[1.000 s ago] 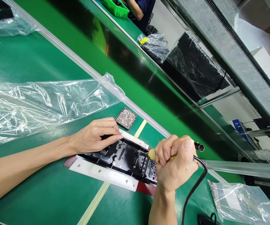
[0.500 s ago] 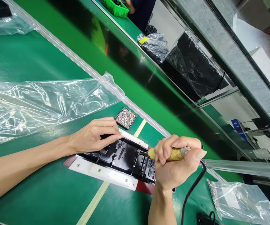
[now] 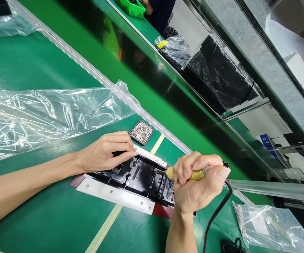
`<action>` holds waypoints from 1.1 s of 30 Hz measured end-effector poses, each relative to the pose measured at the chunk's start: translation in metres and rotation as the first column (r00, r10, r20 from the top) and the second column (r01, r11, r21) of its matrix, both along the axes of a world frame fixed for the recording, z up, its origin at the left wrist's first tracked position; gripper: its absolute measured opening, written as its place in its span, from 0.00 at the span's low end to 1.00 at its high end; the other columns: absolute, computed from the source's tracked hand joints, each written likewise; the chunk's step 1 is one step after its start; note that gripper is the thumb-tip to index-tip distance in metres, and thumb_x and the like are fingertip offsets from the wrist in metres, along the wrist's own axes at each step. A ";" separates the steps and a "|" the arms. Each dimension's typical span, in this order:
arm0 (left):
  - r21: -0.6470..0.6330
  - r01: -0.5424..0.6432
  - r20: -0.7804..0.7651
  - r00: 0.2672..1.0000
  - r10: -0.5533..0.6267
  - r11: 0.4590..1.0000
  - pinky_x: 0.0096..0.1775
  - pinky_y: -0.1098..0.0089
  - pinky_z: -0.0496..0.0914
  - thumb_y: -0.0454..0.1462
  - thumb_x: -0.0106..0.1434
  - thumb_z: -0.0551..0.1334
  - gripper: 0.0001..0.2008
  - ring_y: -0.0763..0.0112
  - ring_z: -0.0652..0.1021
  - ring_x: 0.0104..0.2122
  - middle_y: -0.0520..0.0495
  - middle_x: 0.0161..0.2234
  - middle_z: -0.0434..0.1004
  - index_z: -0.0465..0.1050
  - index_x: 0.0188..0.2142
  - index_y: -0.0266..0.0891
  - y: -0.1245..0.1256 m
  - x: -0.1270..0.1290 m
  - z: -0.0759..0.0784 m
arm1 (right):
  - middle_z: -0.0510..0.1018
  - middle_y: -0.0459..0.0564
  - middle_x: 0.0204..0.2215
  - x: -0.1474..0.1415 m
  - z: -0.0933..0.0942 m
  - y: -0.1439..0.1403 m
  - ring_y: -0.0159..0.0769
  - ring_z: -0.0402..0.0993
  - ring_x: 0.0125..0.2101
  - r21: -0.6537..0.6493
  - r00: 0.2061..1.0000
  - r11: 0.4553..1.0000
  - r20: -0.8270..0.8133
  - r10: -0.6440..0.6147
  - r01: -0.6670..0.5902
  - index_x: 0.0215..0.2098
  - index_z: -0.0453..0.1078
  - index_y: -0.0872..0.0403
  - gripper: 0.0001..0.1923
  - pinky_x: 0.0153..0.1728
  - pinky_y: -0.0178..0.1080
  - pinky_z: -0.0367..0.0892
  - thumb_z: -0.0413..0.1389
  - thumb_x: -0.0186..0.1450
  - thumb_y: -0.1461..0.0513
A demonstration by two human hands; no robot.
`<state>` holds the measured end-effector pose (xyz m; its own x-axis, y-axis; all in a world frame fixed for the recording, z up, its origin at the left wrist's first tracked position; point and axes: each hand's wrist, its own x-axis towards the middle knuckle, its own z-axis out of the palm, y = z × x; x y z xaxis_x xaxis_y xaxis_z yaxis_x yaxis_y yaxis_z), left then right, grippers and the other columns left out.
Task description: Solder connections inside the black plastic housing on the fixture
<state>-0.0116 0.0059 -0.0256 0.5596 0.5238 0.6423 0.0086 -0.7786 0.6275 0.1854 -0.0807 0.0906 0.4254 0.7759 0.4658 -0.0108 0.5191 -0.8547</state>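
Note:
My right hand (image 3: 198,182) is wrapped round the yellow taped handle of a soldering iron (image 3: 171,173), whose tip points left and meets the black plastic panel (image 3: 141,175). From the iron's back end a dark cord runs down. The panel lies in a fixture with white side rails (image 3: 115,193) on a reddish base. Over the panel's left end is my left hand (image 3: 112,149), fingers curled and thumb extended near the far rail; what lies under the fingertips is hidden. Just beyond stands a small black tray (image 3: 141,132) full of tiny metal pieces.
Clear plastic sheeting (image 3: 49,121) covers the bench's left side. A bag of small metal parts (image 3: 270,223) lies at right. Beyond the metal edge rail runs a green belt, then wrapped black parts (image 3: 217,72), a green bin (image 3: 132,7) and another person's arm.
The right hand's fingers and the back of the iron have shifted very slightly. The view has moved a touch; otherwise both hands and the panel hold their places.

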 end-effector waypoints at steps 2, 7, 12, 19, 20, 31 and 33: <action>-0.004 -0.001 0.002 1.000 0.001 1.000 0.42 0.65 0.73 0.27 0.70 0.65 0.05 0.69 0.77 0.37 0.48 0.37 0.80 0.78 0.41 0.38 0.000 0.000 0.000 | 0.58 0.38 0.16 0.000 0.001 0.000 0.22 0.50 0.13 -0.006 1.000 1.000 -0.012 -0.001 0.001 0.27 0.60 0.54 0.24 0.12 0.25 0.54 0.51 0.76 0.49; -0.016 -0.010 -0.001 1.000 0.010 1.000 0.41 0.65 0.73 0.28 0.70 0.65 0.05 0.69 0.77 0.37 0.47 0.37 0.80 0.79 0.41 0.38 0.000 0.000 0.000 | 0.57 0.38 0.15 0.000 0.002 0.000 0.22 0.49 0.12 -0.023 0.998 0.999 -0.049 0.029 -0.030 0.25 0.61 0.55 0.25 0.12 0.25 0.54 0.53 0.75 0.48; -0.024 -0.008 -0.005 1.000 0.008 1.000 0.41 0.65 0.73 0.29 0.71 0.65 0.05 0.69 0.77 0.37 0.46 0.36 0.79 0.79 0.41 0.38 0.000 -0.001 0.000 | 0.56 0.38 0.14 0.000 0.003 0.000 0.22 0.49 0.12 -0.037 0.997 0.998 -0.063 0.041 -0.043 0.24 0.60 0.55 0.26 0.11 0.25 0.53 0.53 0.74 0.48; -0.037 -0.017 -0.016 1.000 0.016 0.999 0.40 0.64 0.73 0.31 0.72 0.64 0.05 0.68 0.78 0.36 0.46 0.36 0.80 0.80 0.40 0.39 0.000 -0.001 0.000 | 0.54 0.38 0.13 0.000 0.005 0.000 0.22 0.47 0.11 -0.057 0.998 0.998 -0.064 0.019 -0.023 0.23 0.56 0.54 0.26 0.10 0.25 0.53 0.52 0.74 0.48; -0.032 -0.014 -0.018 1.000 0.014 0.999 0.40 0.64 0.73 0.31 0.72 0.64 0.05 0.68 0.78 0.37 0.46 0.36 0.80 0.80 0.40 0.39 0.000 -0.001 0.000 | 0.53 0.38 0.13 0.000 0.005 0.000 0.22 0.47 0.11 -0.059 0.998 0.998 -0.059 0.015 -0.019 0.23 0.56 0.54 0.27 0.10 0.25 0.53 0.52 0.74 0.48; 0.001 0.000 -0.017 1.000 0.000 1.000 0.42 0.65 0.72 0.28 0.71 0.65 0.05 0.69 0.77 0.38 0.47 0.38 0.79 0.78 0.42 0.38 0.001 -0.001 -0.001 | 0.52 0.37 0.15 0.000 0.001 -0.001 0.21 0.46 0.12 -0.004 0.998 0.999 -0.044 0.053 -0.053 0.24 0.55 0.54 0.26 0.12 0.24 0.52 0.50 0.76 0.50; 0.004 0.002 -0.024 1.000 -0.002 1.000 0.42 0.65 0.72 0.28 0.71 0.65 0.05 0.69 0.77 0.39 0.47 0.38 0.79 0.78 0.43 0.38 0.001 -0.002 -0.001 | 0.52 0.37 0.15 0.000 0.001 -0.001 0.22 0.46 0.12 0.002 0.998 0.998 -0.035 0.056 -0.056 0.24 0.56 0.54 0.25 0.12 0.24 0.52 0.49 0.76 0.50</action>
